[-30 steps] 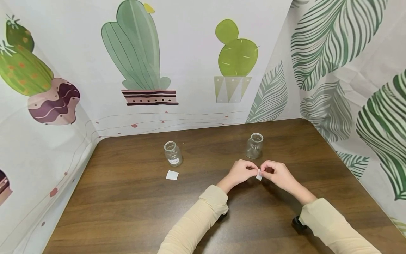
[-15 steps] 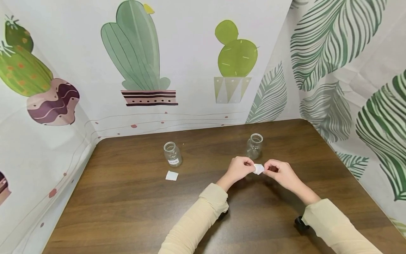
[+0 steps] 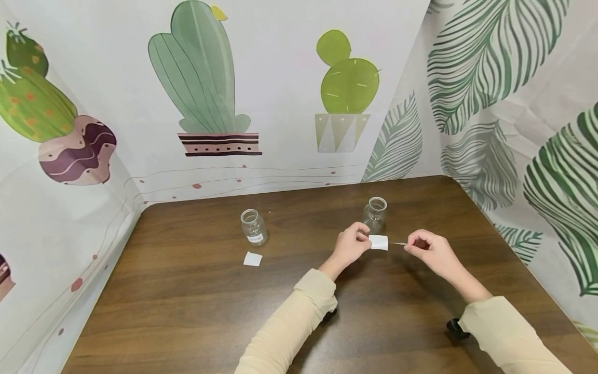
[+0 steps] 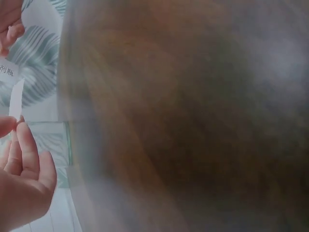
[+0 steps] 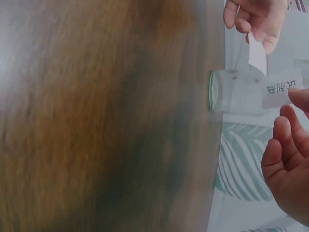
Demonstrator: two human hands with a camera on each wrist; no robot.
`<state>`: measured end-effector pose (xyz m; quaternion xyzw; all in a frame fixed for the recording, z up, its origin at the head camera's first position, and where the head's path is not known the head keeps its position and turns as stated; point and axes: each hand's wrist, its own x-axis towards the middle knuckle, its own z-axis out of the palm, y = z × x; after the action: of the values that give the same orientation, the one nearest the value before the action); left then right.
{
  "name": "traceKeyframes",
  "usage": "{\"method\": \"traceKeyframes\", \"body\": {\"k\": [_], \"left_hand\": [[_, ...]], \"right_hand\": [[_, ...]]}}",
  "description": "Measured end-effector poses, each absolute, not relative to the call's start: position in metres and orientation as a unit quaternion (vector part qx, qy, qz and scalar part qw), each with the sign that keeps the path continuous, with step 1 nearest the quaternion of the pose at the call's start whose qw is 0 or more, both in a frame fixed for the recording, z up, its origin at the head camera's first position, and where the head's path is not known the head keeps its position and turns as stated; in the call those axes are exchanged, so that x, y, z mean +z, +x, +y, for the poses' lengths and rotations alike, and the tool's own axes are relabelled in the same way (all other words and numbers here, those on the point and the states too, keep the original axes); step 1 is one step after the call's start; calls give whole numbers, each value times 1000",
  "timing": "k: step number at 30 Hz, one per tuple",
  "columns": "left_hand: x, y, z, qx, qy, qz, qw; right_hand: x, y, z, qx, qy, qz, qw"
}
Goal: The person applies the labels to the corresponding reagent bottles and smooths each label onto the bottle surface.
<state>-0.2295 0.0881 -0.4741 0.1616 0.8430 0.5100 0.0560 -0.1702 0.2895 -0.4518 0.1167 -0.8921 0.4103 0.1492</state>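
Note:
My left hand (image 3: 350, 245) pinches a small white piece of paper (image 3: 379, 242) between thumb and fingertips. To its right, my right hand (image 3: 434, 252) pinches a label (image 5: 280, 90) with printed characters. Seen from the head, this label is nearly edge-on, a thin strip apart from the paper. In the left wrist view the paper (image 4: 16, 100) stands up from the fingertips, below the label (image 4: 8, 70). Just behind the left hand is a clear glass jar (image 3: 376, 212), open at the top and partly covered by the fingers.
Another open glass jar (image 3: 254, 228) stands on the left of the brown wooden table (image 3: 187, 311), a white label (image 3: 255, 238) on its front. A white paper square (image 3: 253, 259) lies before it. Patterned cloth (image 3: 285, 93) hangs behind the table.
The hands have drawn apart, the right one moving right with the label now separated from the white paper. The paper has turned flatter toward the head camera in the left fingers.

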Motion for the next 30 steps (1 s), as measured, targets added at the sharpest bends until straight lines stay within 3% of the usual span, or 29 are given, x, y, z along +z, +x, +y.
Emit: {"method": "traceKeyframes", "body": {"k": [7, 16, 30], "left_hand": [[-477, -225, 96, 435, 206, 875, 52], [-474, -220, 104, 227, 210, 951, 22], [-475, -226, 107, 170, 172, 970, 35]], "right_hand": [[-455, -171, 295, 410, 104, -893, 153], [-455, -169, 294, 411, 98, -896, 138], [-455, -166, 294, 409, 93, -900, 120]]}}
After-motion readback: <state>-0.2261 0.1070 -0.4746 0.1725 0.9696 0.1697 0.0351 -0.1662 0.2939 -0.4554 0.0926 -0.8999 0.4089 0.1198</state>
